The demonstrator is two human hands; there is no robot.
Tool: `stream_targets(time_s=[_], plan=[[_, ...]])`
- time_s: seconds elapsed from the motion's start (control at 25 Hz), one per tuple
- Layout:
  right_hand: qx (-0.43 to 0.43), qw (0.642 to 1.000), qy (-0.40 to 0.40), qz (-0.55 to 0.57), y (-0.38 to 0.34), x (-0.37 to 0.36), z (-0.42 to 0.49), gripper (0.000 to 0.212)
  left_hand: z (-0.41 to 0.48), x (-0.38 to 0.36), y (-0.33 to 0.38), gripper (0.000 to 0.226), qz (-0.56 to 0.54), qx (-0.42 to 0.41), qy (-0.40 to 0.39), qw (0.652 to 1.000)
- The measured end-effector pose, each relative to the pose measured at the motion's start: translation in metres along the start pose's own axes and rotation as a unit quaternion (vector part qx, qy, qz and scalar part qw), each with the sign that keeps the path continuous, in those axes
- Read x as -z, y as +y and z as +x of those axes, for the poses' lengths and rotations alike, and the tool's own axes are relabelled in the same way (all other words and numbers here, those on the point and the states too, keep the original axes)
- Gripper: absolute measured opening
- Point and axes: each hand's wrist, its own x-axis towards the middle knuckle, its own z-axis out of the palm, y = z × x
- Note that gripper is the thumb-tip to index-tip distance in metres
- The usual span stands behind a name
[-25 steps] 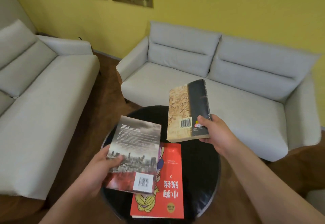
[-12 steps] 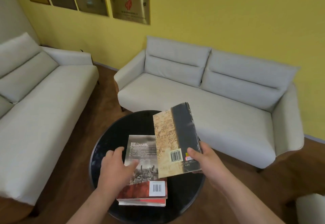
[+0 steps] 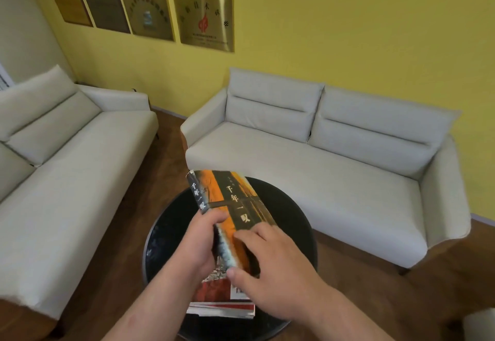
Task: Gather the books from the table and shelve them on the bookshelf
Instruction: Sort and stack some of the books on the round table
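The orange-and-black book [image 3: 232, 201] had been turned over. Half a second earlier its tan back cover with the barcode faced up and only the right hand [image 3: 270, 268] held it. Now its front cover with white characters faced up, and it was tilted, far end raised, over the round black table [image 3: 294, 206]. The left hand [image 3: 198, 244] had left the stack and gripped the book, its fingers [image 3: 214, 217] curled round the spine side. The right hand's fingers [image 3: 251, 233] were bent over the cover's right side, thumb at the near end. Below them, the grey city book [image 3: 214, 287] lay on the red book [image 3: 222, 311] on the table, as before. More of the wall plaques [image 3: 206, 19] showed than earlier.
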Motion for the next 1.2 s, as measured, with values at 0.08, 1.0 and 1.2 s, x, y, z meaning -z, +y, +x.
stream_targets(time_s=[0.08,1.0,1.2], plan=[[-0.051,0.989,0.071,0.116,0.016,-0.004,0.007,0.029,-0.001,0.016,0.004,0.060,-0.024,0.040,-0.012,0.999],[-0.333,0.911,0.051,0.236,0.073,-0.115,0.069,0.010,0.049,0.097,-0.032,0.028,0.197,0.118,0.029,0.973],[-0.375,0.777,-0.005,0.507,0.085,-0.105,0.079,0.036,0.070,0.099,-0.026,0.027,0.123,0.141,0.025,0.982]])
